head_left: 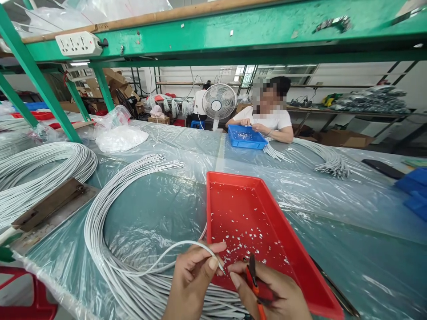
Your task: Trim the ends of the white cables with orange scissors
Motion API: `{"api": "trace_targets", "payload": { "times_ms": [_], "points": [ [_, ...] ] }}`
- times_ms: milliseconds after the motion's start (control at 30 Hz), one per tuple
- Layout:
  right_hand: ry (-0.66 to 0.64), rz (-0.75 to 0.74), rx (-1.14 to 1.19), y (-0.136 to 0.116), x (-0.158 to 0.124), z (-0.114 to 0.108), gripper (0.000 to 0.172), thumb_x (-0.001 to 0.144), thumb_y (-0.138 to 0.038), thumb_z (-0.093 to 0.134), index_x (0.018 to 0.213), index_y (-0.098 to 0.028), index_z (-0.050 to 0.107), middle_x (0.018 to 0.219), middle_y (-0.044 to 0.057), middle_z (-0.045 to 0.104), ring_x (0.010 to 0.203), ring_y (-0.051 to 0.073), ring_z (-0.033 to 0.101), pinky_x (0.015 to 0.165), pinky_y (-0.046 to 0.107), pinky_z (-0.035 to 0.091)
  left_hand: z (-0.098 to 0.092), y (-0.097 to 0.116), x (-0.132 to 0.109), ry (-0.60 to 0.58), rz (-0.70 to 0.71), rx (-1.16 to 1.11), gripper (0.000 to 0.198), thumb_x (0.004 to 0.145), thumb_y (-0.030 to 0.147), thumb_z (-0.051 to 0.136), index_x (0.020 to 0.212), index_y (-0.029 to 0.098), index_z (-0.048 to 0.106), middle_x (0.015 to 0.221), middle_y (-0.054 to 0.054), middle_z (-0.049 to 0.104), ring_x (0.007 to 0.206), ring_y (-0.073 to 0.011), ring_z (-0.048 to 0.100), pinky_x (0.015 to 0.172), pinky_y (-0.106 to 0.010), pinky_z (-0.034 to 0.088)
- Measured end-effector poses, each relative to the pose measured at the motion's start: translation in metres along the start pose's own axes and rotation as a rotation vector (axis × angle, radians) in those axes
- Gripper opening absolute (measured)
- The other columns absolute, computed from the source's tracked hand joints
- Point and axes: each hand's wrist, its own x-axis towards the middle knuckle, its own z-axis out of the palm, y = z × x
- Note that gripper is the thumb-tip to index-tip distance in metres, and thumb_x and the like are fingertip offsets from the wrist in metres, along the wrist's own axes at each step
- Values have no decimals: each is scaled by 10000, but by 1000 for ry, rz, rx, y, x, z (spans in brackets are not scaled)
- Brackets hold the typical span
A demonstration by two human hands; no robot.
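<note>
My left hand (196,275) pinches a grey cable (187,242) close to its end, over the near left edge of a red tray (276,213). That cable curves away from a large looped bundle of grey cables (100,222) on the table. In my right hand (276,289) is a pair of pliers or cutters with red-orange handles (252,284); its jaws are partly hidden by my fingers. My right fingertips are just beside the cable's tip. Small white scraps (253,235) lie scattered inside the tray.
A dark metal tool (333,286) lies right of the tray. At the left are another cable coil (76,160) and a metal plate fixture (53,204). Across the table a person (267,115) works over a blue tray (247,137). A green shelf beam (207,35) spans overhead.
</note>
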Motion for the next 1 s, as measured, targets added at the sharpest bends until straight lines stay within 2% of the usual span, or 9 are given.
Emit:
{"api": "trace_targets", "payload": {
  "times_ms": [67, 200, 300, 467, 633, 800, 1000],
  "points": [
    [-32, -16, 2, 3, 0, 0, 51, 681, -162, 610, 713, -189, 640, 594, -16, 637, 488, 104, 576, 506, 154, 459, 0, -2, -1, -3, 29, 44, 181, 756, 266, 604, 863, 184, 726, 690, -45, 585, 624, -156, 513, 636, -264, 417],
    [-4, 33, 38, 6, -3, 5, 19, 688, -192, 600, 682, -181, 614, 582, -17, 618, 494, 102, 565, 492, 152, 442, 0, -7, -3, 14, 60, 97, 208, 752, 304, 601, 867, 180, 722, 737, -79, 632, 708, -205, 543, 666, -295, 442],
    [-19, 41, -16, 4, -3, 6, 63, 688, -210, 590, 639, -171, 592, 536, -25, 577, 457, 93, 522, 460, 152, 422, 0, -11, -5, 37, 74, 127, 217, 739, 335, 611, 837, 183, 732, 792, -95, 657, 767, -231, 553, 683, -309, 450],
    [-30, 1, -117, 1, -1, 2, 99, 698, -207, 559, 607, -169, 567, 508, -31, 542, 428, 85, 481, 435, 156, 405, -1, -16, -7, 52, 108, 193, 242, 736, 331, 617, 908, 198, 724, 799, -99, 661, 824, -254, 555, 723, -325, 443],
    [-33, -58, -252, 4, -3, 2, 129, 721, -200, 508, 598, -174, 541, 498, -31, 515, 426, 90, 466, 427, 174, 389, 2, -18, -8, 27, 196, 203, 206, 770, 236, 588, 924, 201, 720, 799, -96, 656, 761, -223, 565, 720, -319, 432],
    [13, -145, -327, 7, -6, 2, 92, 712, -166, 490, 636, -180, 540, 519, -25, 527, 439, 100, 476, 438, 189, 388, 7, -17, -9, 5, 287, 196, 239, 773, 133, 571, 949, 215, 710, 740, -81, 662, 658, -187, 567, 627, -280, 441],
    [-41, -263, -420, 8, -2, -3, 69, 693, -111, 490, 688, -176, 515, 551, -8, 538, 474, 119, 509, 452, 200, 414, 9, -18, -8, -4, 340, 204, 256, 771, 92, 560, 937, 214, 712, 778, -90, 681, 652, -183, 572, 609, -271, 447]
  ]
}}
